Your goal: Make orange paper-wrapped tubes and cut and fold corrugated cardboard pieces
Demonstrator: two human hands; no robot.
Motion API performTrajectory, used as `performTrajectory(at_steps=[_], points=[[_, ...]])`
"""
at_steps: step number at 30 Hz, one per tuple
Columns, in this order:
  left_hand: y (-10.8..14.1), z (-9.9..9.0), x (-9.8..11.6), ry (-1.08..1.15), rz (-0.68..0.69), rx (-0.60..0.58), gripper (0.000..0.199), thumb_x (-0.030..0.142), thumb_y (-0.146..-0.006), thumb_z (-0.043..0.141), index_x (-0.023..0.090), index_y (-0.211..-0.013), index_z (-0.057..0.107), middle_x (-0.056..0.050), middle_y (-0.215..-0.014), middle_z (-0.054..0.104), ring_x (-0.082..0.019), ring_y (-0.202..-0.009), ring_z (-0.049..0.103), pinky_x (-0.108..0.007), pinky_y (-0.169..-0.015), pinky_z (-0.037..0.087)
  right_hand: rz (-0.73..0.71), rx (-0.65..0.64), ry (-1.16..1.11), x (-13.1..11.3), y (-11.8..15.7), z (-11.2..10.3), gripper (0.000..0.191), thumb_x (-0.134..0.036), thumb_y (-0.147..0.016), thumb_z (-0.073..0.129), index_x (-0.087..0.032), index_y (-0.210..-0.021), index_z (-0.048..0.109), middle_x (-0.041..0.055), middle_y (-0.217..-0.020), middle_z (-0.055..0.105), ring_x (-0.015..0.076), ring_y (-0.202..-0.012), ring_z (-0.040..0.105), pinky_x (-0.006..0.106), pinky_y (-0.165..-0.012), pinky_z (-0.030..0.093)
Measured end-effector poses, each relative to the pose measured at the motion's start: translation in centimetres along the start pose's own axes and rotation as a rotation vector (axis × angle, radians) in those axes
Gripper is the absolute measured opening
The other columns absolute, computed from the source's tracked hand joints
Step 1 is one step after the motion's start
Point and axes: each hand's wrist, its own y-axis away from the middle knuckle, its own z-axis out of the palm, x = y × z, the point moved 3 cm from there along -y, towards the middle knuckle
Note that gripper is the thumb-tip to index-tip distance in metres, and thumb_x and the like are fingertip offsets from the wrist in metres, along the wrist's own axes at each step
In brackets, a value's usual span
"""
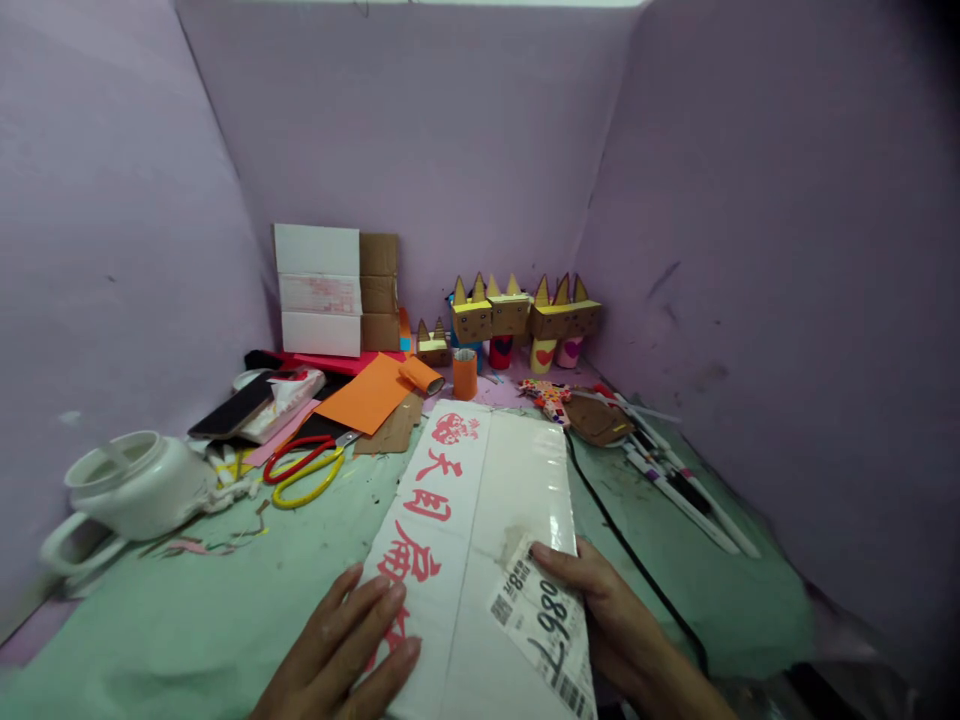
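Note:
A white cardboard piece (480, 500) with red characters on its left strip and a printed label on its lower right lies in front of me. My left hand (345, 640) rests on its lower left part, fingers apart and nearly flat. At the lower right edge, my right hand (607, 610) grips the cardboard, thumb on top by the label and the other fingers underneath, mostly hidden. Beyond its far edge stands an orange paper roll (464, 375). To the left lie scissors (306, 472) with red and yellow handles.
A white teapot (142, 490) stands at the left. Orange paper (367, 395) and a phone (232, 405) lie behind the scissors. Box-headed figures (510, 318) line the back near a folded white board (319, 290). Pens (679, 480) and a black cable (637, 560) lie at right.

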Motion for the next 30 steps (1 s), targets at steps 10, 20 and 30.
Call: performTrajectory(at_steps=[10, 20, 30], points=[[1.8, 2.5, -1.3, -0.093, -0.226, 0.170, 0.064, 0.003, -0.079, 0.039, 0.021, -0.140, 0.038, -0.013, -0.138, 0.050, -0.027, -0.128, 0.045, -0.043, -0.098, 0.046, -0.114, -0.071, 0.074, 0.6, -1.0, -1.0, 0.038, -0.031, -0.061, 0.081, -0.011, -0.091, 0.069, 0.0129, -0.084, 0.075, 0.0245, -0.070, 0.070, 0.032, -0.064, 0.054], [2.0, 2.1, -4.5, 0.675, -1.200, 0.213, 0.035, 0.034, -0.082, 0.057, 0.018, -0.112, 0.062, -0.006, -0.091, 0.073, -0.020, -0.086, 0.068, -0.025, -0.074, 0.056, -0.222, -0.004, 0.007, 0.5, -0.9, -0.8, 0.034, -0.032, -0.065, 0.081, -0.014, -0.092, 0.072, 0.0111, -0.091, 0.075, 0.0262, -0.083, 0.069, 0.043, -0.089, 0.049], [-0.3, 2.6, -4.7, 1.145, -1.397, 0.124, 0.046, 0.043, -0.064, 0.077, 0.017, -0.099, 0.064, -0.004, -0.081, 0.071, -0.019, -0.068, 0.065, -0.029, -0.069, 0.053, -0.233, -0.008, -0.035, 0.8, -1.1, -1.2, 0.034, -0.032, -0.068, 0.079, -0.013, -0.095, 0.071, 0.0115, -0.091, 0.075, 0.0267, -0.084, 0.069, 0.043, -0.089, 0.048]])
